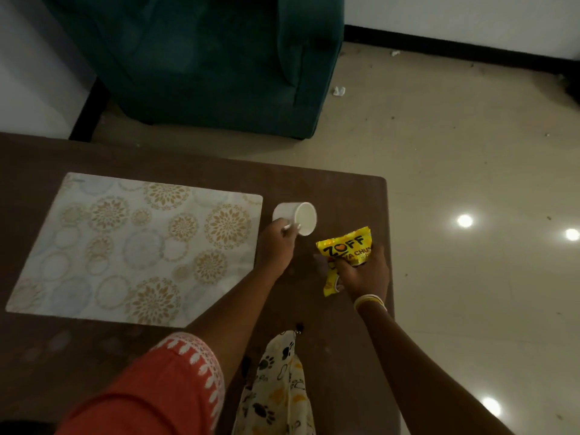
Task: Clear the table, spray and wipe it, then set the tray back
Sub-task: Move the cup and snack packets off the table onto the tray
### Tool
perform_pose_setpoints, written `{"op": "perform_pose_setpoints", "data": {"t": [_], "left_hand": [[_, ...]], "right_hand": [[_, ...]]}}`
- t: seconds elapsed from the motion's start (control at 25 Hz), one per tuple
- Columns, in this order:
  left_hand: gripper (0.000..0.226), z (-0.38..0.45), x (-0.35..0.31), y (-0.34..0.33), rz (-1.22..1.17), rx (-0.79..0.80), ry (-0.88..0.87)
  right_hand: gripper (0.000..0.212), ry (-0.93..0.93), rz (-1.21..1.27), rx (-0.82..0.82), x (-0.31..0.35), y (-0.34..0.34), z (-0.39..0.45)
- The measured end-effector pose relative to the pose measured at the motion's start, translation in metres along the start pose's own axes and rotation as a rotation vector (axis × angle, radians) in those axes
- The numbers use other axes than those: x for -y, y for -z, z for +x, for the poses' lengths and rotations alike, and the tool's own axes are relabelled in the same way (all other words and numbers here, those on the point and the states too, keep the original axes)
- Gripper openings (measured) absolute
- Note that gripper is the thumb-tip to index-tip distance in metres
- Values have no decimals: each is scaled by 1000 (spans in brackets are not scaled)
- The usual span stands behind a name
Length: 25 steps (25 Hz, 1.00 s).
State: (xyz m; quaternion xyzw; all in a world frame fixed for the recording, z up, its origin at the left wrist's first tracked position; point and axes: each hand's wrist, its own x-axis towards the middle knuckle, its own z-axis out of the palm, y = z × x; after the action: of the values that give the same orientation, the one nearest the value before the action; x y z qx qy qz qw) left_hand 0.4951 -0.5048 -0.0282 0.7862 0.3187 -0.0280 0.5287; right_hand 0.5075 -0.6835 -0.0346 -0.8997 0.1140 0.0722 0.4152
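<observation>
Head view looks down on a dark brown table (47,158) with a cream tiled floor (470,152) beyond its right edge and a dark green sofa (204,58) standing past its far edge. Farthest left on the table lies a flat patterned tray (131,246), pale with gold and blue floral rings, its right edge near a white cup (296,216). The cup is tipped on its side with its mouth facing right, and the left hand (276,246), reaching out of an orange sleeve with white trim (175,381), has its fingers closed on the cup's near side; whether the cup rests on the table or is lifted off it cannot be told. Just right of the cup, the right hand (361,274), with pale bangles at the wrist, is clamped around a crumpled yellow snack packet (345,246) above the table's right end. A cream cloth printed with paw marks (276,387) hangs at the bottom between the two forearms.
</observation>
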Motion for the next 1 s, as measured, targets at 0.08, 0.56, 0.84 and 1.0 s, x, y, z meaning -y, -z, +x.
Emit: {"op": "perform_pose_setpoints", "data": {"t": [0.08,0.56,0.84,1.0], "left_hand": [[18,-15,5,25,24,-97,27],[18,-93,145,345,-363,-459,384],[17,-133,267,535,-206,-470,495],[22,-138,307,589,-212,-567,573]], "right_hand": [[50,-47,21,85,17,0,-16],[66,256,-142,665,197,-206,-223],[68,343,-254,819,276,-362,-366],[77,420,-343,882,304,-423,-413]]}}
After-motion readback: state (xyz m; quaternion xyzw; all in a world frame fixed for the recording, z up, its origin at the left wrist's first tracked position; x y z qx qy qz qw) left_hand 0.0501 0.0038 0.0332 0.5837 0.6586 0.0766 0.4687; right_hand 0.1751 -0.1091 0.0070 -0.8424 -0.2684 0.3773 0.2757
